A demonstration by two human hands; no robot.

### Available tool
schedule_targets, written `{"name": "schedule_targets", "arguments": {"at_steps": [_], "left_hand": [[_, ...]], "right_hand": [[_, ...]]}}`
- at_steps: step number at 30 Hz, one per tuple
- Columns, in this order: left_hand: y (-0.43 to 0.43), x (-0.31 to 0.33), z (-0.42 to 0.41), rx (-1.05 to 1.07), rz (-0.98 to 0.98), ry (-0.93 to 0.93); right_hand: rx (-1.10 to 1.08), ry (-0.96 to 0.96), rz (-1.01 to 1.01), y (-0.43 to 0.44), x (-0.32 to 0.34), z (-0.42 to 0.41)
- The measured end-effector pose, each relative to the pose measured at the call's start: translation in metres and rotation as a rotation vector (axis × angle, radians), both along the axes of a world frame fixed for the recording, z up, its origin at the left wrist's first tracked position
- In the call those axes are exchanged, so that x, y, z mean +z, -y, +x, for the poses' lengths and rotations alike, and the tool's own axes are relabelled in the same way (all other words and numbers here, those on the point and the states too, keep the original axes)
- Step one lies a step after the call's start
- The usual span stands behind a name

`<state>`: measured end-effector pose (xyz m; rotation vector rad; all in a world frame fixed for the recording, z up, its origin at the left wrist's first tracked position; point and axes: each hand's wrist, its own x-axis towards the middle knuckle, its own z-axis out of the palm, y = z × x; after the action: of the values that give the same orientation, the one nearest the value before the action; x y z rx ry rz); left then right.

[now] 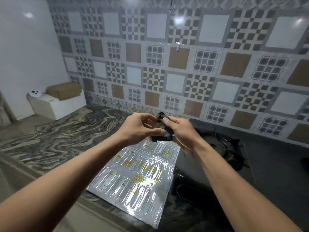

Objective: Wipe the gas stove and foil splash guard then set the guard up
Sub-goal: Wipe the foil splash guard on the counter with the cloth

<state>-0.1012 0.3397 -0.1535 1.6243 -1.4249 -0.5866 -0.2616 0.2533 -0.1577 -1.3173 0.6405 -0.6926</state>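
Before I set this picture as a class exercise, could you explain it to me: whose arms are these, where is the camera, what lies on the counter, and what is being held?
There is no machine here. The single picture comes from a wide-angle camera worn on a person's head, looking forward and down, so the two bare arms are that person's own. The left hand and right hand meet in front of a patterned tile wall, together holding a small dark cloth; its details are blurred. Below them a silver foil splash guard lies flat on the marbled counter, marked with yellow-orange stains. To its right sits the black gas stove. A white box with brown cardboard on top stands in the far left corner.
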Motion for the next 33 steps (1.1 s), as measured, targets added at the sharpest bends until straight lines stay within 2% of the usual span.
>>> {"name": "schedule_targets", "arguments": {"at_steps": [2,6,10,15,21,26,30,33], "left_hand": [[0.007,-0.003,0.013,0.018,-0.026,0.043],[0.026,-0.001,0.049,0.005,-0.02,-0.115],[0.051,-0.003,0.089,-0.009,-0.001,-0.173],[0.096,-0.024,0.141,-0.04,0.096,-0.167],[0.14,-0.083,0.176,-0.127,0.331,-0.329],[0.177,-0.132,0.194,-0.179,0.453,-0.466],[0.203,-0.151,0.2,-0.235,0.464,-0.466],[0.224,-0.16,0.202,-0.268,0.513,-0.435]], "right_hand": [[0.001,-0.03,-0.024,0.005,0.0,0.011],[-0.04,-0.139,-0.098,0.022,0.001,0.034],[-0.097,-0.24,-0.182,0.035,-0.005,0.06],[-0.208,-0.516,-0.389,0.062,-0.033,0.095],[-0.242,-0.671,-0.319,0.095,-0.08,0.125],[-0.309,-0.578,-0.189,0.121,-0.109,0.137],[-0.319,-0.526,-0.079,0.14,-0.125,0.14],[-0.315,-0.596,-0.009,0.161,-0.134,0.141]]}}
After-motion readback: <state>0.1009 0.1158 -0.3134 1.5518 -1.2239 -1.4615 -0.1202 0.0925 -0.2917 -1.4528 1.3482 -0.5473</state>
